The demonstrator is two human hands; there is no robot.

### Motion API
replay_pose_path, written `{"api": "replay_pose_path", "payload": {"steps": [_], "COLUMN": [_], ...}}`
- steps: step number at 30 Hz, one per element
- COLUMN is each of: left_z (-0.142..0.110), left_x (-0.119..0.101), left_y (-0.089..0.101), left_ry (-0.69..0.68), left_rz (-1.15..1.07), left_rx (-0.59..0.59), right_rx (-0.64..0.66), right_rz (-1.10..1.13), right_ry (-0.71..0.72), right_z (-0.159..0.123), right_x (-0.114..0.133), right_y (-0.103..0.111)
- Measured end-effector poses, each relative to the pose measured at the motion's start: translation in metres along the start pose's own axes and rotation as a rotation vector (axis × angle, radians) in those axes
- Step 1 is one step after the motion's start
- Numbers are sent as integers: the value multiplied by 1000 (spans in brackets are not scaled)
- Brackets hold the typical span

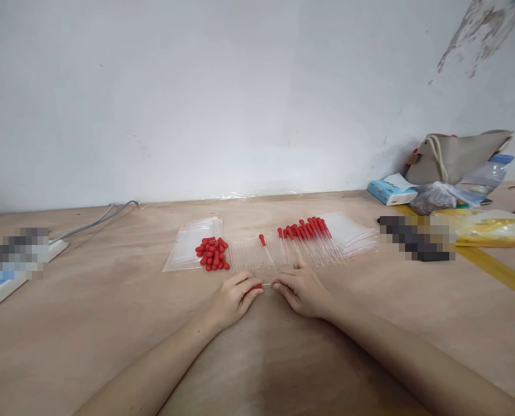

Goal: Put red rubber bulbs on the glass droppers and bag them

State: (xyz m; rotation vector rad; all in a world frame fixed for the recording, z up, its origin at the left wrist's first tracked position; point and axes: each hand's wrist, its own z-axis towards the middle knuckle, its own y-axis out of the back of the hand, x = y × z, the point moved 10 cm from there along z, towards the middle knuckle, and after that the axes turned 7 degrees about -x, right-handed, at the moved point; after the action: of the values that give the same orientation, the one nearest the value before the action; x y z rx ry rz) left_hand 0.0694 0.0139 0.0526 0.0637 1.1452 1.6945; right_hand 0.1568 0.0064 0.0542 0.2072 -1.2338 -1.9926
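Observation:
Between thumb and fingers, my left hand pinches a red rubber bulb. A thin clear dropper tube runs from the bulb to my right hand, whose fingers are closed on it. Just beyond the hands, bare clear tubes lie side by side. To their left is a pile of loose red bulbs on clear plastic bags. Toward the right lies a row of droppers with red bulbs fitted; one such dropper rests apart, over the bare tubes.
More clear bags lie right of the droppers. A power strip with a grey cable is at the left. Farther right are a blue tissue pack, a grey bag and a yellow plastic packet. A wall stands behind.

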Motion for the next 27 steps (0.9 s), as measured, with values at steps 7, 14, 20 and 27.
{"api": "replay_pose_path", "payload": {"steps": [7,14,20,27], "left_z": [3,1,2,3], "left_x": [13,19,16,15], "left_y": [3,-4,-5,-4], "left_ry": [132,159,119,128], "left_rz": [37,45,17,13], "left_rx": [-21,38,49,49], "right_rx": [-72,-186,-116,-48], "right_rz": [-188,-166,-335,-415], "right_ry": [-117,-765,-928,-947], "right_z": [4,-3,4,4], "right_x": [-29,-140,-145,-145], "right_y": [30,57,41,33]}}
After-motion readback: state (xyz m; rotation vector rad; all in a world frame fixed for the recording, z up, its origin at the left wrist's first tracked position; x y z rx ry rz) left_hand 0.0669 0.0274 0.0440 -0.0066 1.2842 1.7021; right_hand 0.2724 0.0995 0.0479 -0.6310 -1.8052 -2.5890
